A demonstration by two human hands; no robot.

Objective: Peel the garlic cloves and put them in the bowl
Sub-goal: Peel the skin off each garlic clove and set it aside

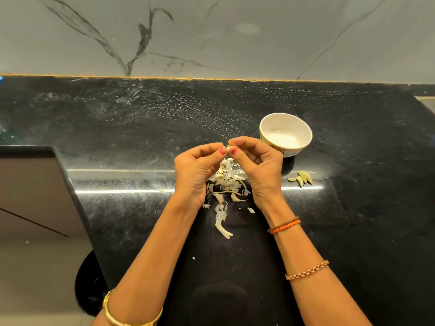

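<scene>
A small pale garlic clove (pixel 228 149) is pinched between the thumbs and fingertips of my left hand (pixel 197 172) and my right hand (pixel 257 168), held above the black counter. Most of the clove is hidden by my fingers. Directly beneath my hands lies a pile of white garlic skins (pixel 227 182). A white bowl (pixel 286 135) with a patterned outside stands just right of and behind my right hand; I see no cloves inside it. Several peeled yellowish cloves (pixel 302 178) lie on the counter to the right of my right hand.
The black speckled counter (pixel 141 128) runs back to a grey marble wall (pixel 211 36). Its left edge drops off to the floor (pixel 35 267) at the lower left. A long strip of skin (pixel 222 222) lies between my forearms.
</scene>
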